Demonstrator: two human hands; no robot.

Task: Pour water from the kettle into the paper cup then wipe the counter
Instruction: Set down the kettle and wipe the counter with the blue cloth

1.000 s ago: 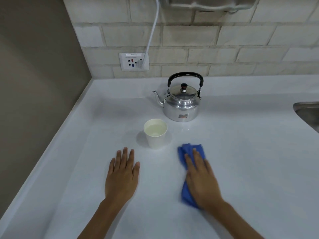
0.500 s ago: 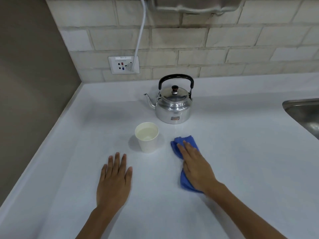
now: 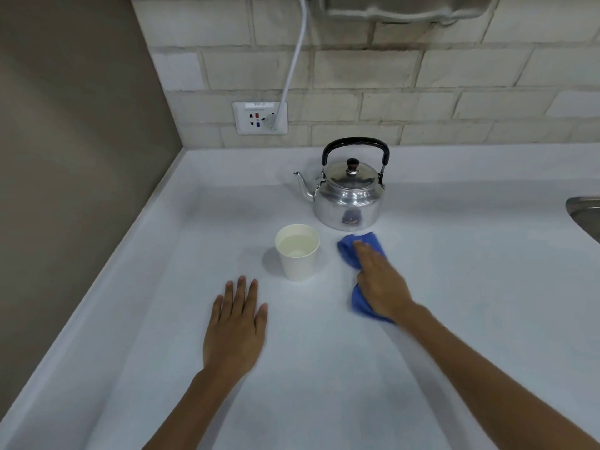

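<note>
Head view looks down on a white counter set into a corner, with a pale brick backsplash behind and a plain brown wall on the left. The right hand lies flat, palm down, on a folded blue cloth. Its fingers are stretched forward over the fabric, pressing it to the counter rather than pinching it, so the grip is open and spread on the cloth. The far end of the cloth sits just in front of the kettle's base, very near it; whether they touch cannot be told.

The left hand rests flat on the bare counter with fingers extended and slightly apart, its grip open and empty, near the paper cup but apart from it.

The white paper cup stands upright between the two hands and a little beyond them, holding clear water close to the rim. Behind it and to the right stands the polished metal kettle, lid on, black handle raised, spout pointing left.

A wall socket on the backsplash has a white cable plugged in, running upward. The edge of a steel sink shows at the right border.
</note>
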